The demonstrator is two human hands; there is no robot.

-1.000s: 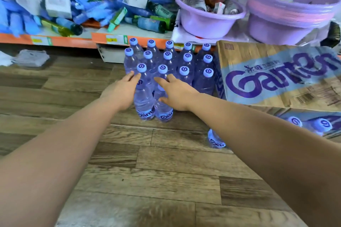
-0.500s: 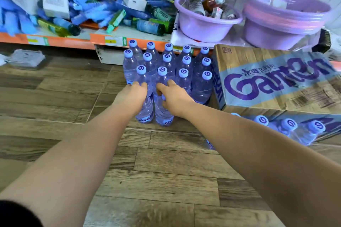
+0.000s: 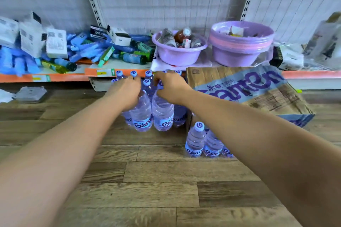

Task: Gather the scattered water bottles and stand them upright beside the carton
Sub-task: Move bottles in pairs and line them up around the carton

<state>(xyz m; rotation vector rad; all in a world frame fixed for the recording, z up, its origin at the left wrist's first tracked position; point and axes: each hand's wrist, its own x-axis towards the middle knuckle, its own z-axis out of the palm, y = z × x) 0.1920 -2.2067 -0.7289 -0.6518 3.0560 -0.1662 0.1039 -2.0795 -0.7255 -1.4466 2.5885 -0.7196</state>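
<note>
Several clear water bottles with blue caps point(image 3: 148, 73) stand upright in a tight cluster on the wooden floor, left of the brown and blue carton point(image 3: 239, 83). My left hand point(image 3: 127, 88) curls over the top of the front left bottle point(image 3: 141, 116). My right hand point(image 3: 169, 86) curls over the neck of the front right bottle point(image 3: 163, 116). The hands hide both caps and much of the rows behind. Two more upright bottles point(image 3: 196, 140) stand in front of the carton's near corner, partly behind my right forearm.
A low shelf with an orange edge point(image 3: 60, 77) runs behind, piled with white boxes, blue packs and green bottles. Two purple basins point(image 3: 179, 55) point(image 3: 239, 55) sit on it above the carton. A clear plastic tray point(image 3: 30, 94) lies on the floor at left.
Both hands rose from the sides of the two front bottles to their tops, and the fingers curled over them. The view lifted, so more of the shelf wall shows.
</note>
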